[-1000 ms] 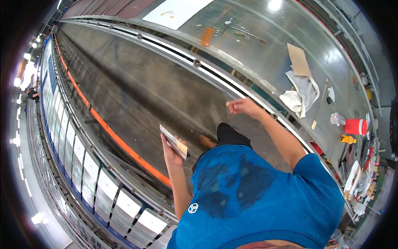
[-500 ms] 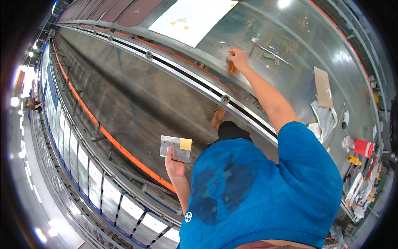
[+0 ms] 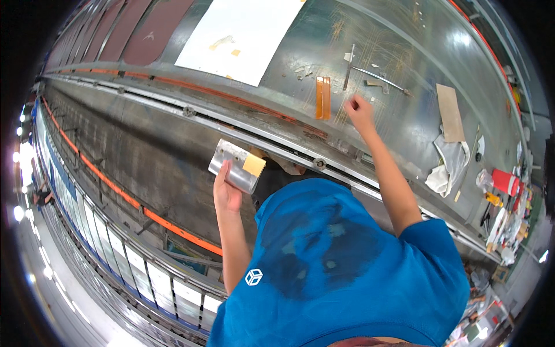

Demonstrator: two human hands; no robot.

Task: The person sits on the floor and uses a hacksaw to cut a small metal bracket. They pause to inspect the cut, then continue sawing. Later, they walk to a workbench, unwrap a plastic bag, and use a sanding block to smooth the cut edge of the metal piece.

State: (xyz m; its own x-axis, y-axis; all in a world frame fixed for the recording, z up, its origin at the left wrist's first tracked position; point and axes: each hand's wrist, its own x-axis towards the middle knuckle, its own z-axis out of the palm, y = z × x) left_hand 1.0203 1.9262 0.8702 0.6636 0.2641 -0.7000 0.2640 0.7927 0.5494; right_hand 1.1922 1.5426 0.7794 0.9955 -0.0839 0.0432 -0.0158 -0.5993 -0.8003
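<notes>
My left hand grips a flat silvery metal plate, thumb on its face. A yellow patch covers one corner of the plate, and small dark holes show near its middle. Over the metal table, my right hand is closed, its fingers curled together. Whatever lies inside those fingers, if anything, is hidden. Just left of it are two amber-orange strips lying side by side. Beyond the hand lie a thin dark metal rod and a long slim tool with a brownish tip.
A large white sheet with yellow bits covers part of the metal table. Farther right are a tan strip, a crumpled whitish cloth and a red container. A metal rail runs along the table's near edge.
My right hand has left the amber strips, moving right and toward me. My left hand has come up with the plate, which is now tilted. My view has shifted.
</notes>
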